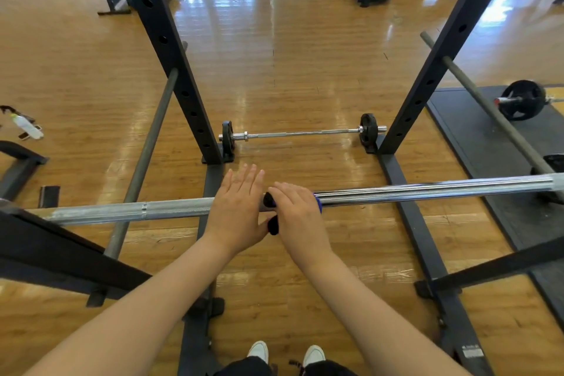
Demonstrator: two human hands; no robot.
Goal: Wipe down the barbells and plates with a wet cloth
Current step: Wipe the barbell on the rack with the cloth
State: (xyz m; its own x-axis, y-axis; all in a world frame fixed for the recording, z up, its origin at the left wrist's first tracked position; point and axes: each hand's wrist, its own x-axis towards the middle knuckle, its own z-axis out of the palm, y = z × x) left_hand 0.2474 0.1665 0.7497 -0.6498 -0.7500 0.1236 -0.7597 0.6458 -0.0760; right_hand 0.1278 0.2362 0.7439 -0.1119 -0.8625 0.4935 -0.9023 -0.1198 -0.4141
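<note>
A long steel barbell lies across the rack at waist height, knurled on the left and smooth chrome on the right. My left hand rests flat on it with straight fingers. Right beside it, my right hand grips a blue and black collar clamp on the bar, whose black handles stick out between my hands. A short barbell with a small black plate at each end lies on the floor beyond. No cloth is in view.
Two black rack uprights frame the space, with grey safety bars slanting outside them. A third barbell with a black plate sits on a dark mat at right. A plastic bottle lies at left.
</note>
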